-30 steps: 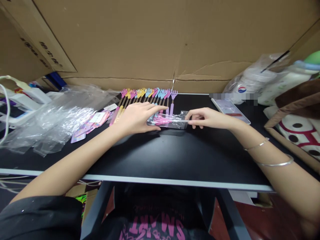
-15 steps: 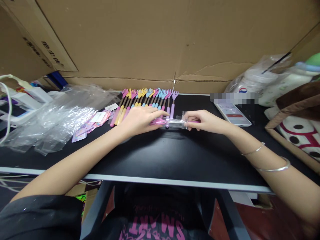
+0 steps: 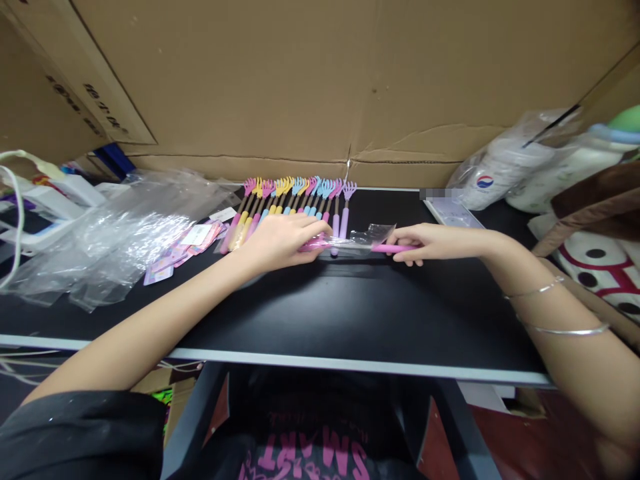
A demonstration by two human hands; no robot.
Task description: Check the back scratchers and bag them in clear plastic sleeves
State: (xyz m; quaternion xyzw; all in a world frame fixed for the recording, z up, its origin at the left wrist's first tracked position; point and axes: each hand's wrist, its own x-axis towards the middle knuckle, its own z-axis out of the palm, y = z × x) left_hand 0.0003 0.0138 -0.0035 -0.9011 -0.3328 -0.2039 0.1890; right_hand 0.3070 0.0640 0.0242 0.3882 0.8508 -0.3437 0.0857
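The pink scratcher [image 3: 386, 249], partly covered by a thin clear bag [image 3: 382, 233], is held over the desk [image 3: 325, 320] at five o'clock from the row of scratchers [image 3: 300, 200]; it is probably light and stiff, and best held by its handle, since the bag looks slippery. One end is pinched in the left hand's [image 3: 280, 243] narrow grip, and the handle is held by the right hand [image 3: 417, 241]. It is stretched from nine to three o'clock, with its mostly hidden claws seemingly pointed at nine.
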